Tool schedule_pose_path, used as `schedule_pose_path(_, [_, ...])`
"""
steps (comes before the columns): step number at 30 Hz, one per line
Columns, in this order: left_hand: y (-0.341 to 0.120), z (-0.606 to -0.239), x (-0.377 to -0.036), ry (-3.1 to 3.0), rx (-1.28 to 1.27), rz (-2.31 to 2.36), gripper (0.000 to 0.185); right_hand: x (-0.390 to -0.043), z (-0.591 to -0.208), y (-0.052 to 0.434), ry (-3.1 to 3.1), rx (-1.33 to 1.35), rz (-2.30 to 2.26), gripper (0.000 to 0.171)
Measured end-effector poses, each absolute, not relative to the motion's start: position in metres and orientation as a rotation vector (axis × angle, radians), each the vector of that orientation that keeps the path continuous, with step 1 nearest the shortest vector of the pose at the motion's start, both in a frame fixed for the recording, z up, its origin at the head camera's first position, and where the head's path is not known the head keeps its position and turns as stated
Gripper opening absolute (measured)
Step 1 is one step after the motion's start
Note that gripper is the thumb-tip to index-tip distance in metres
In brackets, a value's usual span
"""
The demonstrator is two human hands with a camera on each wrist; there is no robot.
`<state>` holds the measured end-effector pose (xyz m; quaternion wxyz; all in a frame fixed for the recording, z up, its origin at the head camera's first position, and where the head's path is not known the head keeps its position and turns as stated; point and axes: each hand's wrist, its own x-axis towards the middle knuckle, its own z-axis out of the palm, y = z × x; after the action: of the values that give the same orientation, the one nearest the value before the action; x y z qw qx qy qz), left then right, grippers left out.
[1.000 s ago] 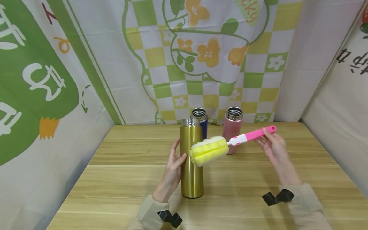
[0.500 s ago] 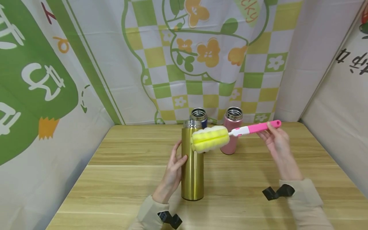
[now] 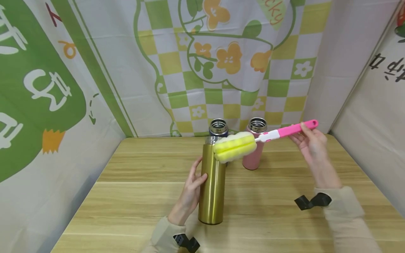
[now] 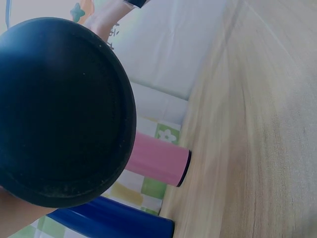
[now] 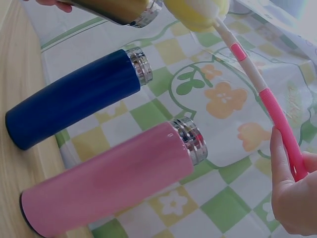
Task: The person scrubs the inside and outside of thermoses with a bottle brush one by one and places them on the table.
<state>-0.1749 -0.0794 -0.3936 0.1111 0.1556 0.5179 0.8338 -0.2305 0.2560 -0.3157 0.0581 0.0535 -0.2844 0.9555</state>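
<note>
Gold metal cylindrical bottle (image 3: pixel 212 189), gripped by left hand (image 3: pixel 189 189), raised off wood-grain table (image 3: pixel 133 211); right hand (image 3: pixel 313 147) pinches pink-handled, yellow-and-white sponge brush (image 3: pixel 269 136), head near gold bottle's neck. Behind gold bottle, upright blue cylindrical bottle (image 5: pixel 74 99); behind and right, upright pink cylindrical bottle (image 5: pixel 109 181).

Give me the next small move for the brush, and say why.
I would probably have the right hand raise the sponge bottle brush and tip its sponge head down above the metal neck of the gold bottle. The left hand holds that bottle, its neck has no lid on, and the brush slants sideways with its head outside.
</note>
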Motion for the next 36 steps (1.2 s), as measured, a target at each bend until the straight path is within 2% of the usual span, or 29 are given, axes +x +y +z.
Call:
schedule_pose_path(7, [-0.080,-0.395,-0.175,1.503,0.510,2.445,0.054,-0.232,-0.308,0.257,-0.983,0.187,2.860,0.008])
schedule_pose_path(17, [-0.078,-0.390,-0.174,1.496,0.408,2.497,0.053,-0.226,-0.316,0.247,-1.277,0.402,2.835,0.010])
schedule_pose_path(24, [-0.078,-0.389,-0.178,1.469,0.434,2.564,0.054,-0.223,-0.325,0.242,-1.436,0.570,2.803,0.013])
schedule_pose_path(36, [-0.086,-0.380,-0.187,1.493,0.386,2.690,0.060,-0.207,-0.338,0.251,-1.451,0.614,2.767,0.015])
